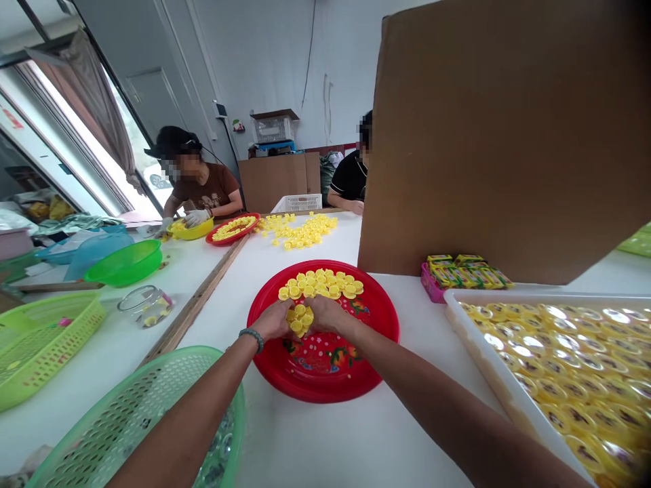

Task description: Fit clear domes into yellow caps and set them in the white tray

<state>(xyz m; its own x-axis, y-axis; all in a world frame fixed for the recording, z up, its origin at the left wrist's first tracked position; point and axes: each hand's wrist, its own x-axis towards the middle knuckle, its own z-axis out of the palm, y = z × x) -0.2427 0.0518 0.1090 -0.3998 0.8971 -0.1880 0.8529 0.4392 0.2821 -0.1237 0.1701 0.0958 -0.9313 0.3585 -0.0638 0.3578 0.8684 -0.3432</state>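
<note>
Your left hand [277, 320] and right hand [327, 316], half-curled, cup yellow plastic caps [300, 319]; more caps [321, 276] lie at one o'clock.

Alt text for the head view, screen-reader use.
A person's left hand and right hand hold a cluster of small yellow pieces over a round red tray, with more pieces toward its far side. A green basket is near left, a filled white tray right, two co-workers across the table.
</note>
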